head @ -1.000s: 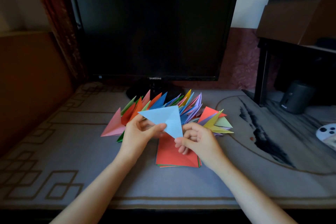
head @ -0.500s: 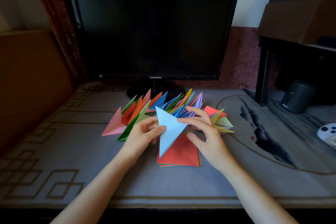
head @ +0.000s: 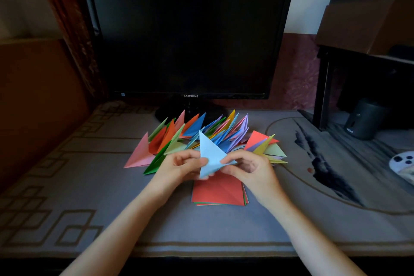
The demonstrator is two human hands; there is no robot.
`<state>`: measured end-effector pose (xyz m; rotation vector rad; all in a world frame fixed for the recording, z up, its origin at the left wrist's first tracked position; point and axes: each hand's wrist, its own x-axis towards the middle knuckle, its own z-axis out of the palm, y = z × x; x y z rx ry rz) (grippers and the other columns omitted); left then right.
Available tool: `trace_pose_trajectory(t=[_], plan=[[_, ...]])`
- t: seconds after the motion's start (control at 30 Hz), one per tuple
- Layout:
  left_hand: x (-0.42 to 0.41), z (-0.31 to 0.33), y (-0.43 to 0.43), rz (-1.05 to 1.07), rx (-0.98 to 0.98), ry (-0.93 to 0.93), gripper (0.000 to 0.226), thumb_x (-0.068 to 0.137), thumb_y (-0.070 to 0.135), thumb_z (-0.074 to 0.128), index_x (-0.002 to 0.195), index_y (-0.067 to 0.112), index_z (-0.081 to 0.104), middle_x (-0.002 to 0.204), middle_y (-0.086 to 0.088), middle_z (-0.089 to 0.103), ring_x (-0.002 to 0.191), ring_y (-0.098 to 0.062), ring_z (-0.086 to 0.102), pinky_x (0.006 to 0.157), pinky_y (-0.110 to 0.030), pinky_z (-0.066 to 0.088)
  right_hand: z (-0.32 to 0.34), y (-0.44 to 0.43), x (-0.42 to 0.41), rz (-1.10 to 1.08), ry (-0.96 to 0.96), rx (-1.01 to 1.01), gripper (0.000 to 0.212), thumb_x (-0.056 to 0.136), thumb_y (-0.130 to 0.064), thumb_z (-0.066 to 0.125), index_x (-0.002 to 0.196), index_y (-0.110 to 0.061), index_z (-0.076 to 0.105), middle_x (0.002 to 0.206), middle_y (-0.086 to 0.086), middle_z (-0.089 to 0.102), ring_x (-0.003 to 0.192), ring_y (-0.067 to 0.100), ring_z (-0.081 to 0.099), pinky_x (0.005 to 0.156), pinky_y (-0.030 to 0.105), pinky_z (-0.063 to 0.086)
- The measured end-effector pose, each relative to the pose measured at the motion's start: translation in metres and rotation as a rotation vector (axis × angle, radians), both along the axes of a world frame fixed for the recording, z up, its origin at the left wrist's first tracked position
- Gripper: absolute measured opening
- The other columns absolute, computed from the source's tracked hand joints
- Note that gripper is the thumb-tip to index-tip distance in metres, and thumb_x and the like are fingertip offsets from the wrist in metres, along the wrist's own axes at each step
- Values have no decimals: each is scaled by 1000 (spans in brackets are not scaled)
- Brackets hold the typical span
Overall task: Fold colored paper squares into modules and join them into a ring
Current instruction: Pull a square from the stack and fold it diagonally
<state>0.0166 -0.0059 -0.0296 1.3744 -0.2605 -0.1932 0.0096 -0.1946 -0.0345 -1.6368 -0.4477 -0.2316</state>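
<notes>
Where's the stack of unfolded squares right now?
Head view, centre: the stack of squares, red on top, lies flat on the mat, partly hidden by the right hand, nearer than the folded modules.

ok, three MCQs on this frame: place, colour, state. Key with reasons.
1. The stack of flat red-topped paper squares lies: A on the grey patterned mat; B in a drawer; C on a chair.
2. The folded paper triangle held up is: A green; B light blue; C orange.
3. That triangle is: A lying flat; B tucked under the stack; C pinched by left hand and right hand.
1A, mat shows around it; 2B, pale blue faces; 3C, fingers of both grip it.
</notes>
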Motion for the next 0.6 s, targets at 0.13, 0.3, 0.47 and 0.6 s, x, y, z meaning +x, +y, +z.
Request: trace_pose_trajectory(t=[0.13,0.3,0.47,0.6], plan=[[-3,4,-3,-50,-18,1,31,87,23,49,100,-2,65,90,-19,72,79,-23,71,67,-24,57,2,3,0,-37,25,36,16,80,3,67,73,-11,66,68,0,67,59,9,60,59,17,48],[-5,3,-6,-16,51,-76,26,71,18,66,92,3,66,84,-13,73,75,-21,71,65,-24,57,-2,2,0,-55,27,-33,8,85,-3,64,77,-4,65,70,9,67,57,12,59,58,21,48],[-2,0,-4,56,176,-161,17,71,12,71,84,1,66,76,-13,73,66,-18,70,62,-23,55,-6,5,-2,-37,39,-148,9,84,-5,66,76,-6,61,69,4,66,58,7,59,58,19,48],[-3,0,-4,77,181,-193,15,72,12,71,81,1,67,71,-10,72,65,-17,69,64,-20,53,-4,6,-1,-27,56,4,23,79,-1,71,87,-9,52,73,9,65,64,22,64,57,27,51]])
